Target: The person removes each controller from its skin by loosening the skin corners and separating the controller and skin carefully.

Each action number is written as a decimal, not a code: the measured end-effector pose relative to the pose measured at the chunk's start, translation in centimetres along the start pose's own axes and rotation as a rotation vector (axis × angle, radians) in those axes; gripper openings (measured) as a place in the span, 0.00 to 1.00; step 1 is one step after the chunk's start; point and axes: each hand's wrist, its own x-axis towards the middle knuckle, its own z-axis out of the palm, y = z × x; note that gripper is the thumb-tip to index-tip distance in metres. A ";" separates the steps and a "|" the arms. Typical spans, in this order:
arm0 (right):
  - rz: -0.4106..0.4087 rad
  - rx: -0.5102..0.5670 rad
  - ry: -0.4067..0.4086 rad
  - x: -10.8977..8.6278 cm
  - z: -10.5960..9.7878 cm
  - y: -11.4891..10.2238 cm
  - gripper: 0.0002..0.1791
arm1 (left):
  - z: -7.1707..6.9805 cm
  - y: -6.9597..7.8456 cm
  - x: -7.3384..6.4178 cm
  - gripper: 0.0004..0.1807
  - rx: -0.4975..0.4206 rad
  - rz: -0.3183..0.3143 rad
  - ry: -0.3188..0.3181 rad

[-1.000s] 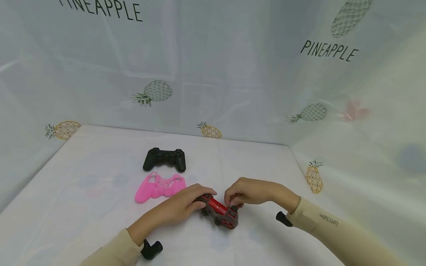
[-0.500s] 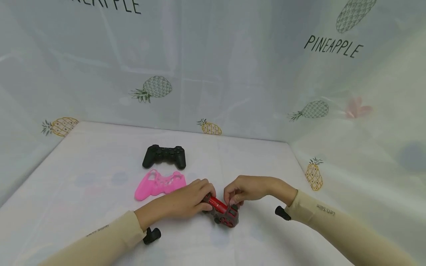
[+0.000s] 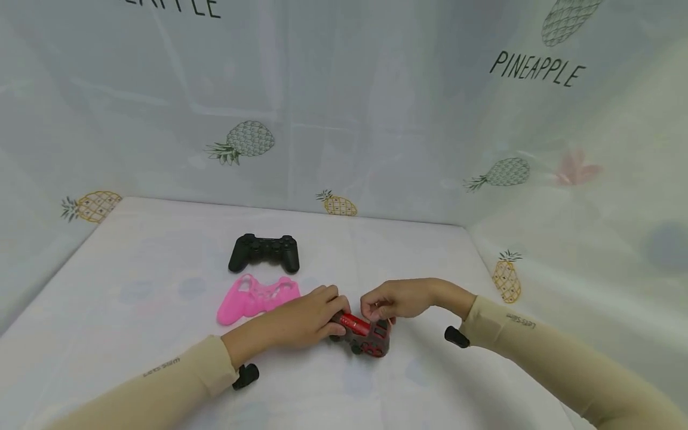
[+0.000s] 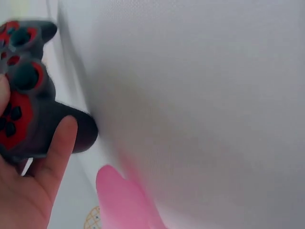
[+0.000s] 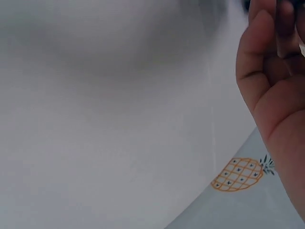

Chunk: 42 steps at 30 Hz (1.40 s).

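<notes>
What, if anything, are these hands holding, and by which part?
A red-and-grey game controller: the left hand grips it by one handle. The right hand is at the opposite end, its hold unclear.

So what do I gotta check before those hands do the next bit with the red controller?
1. Left hand holding the red-and-black controller: ok.
2. Right hand at the controller's other end: ok.
3. Right hand pinching it tightly: cannot tell, its fingers hide the spot.
4. Black controller out of the way: ok, it lies farther back.
5. Pink cover fully visible from above: not ok, the left hand hides part.
</notes>
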 end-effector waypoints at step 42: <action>-0.028 0.015 0.212 -5.1 2.6 0.7 0.08 | 1.2 -0.1 0.5 0.18 0.144 0.018 0.053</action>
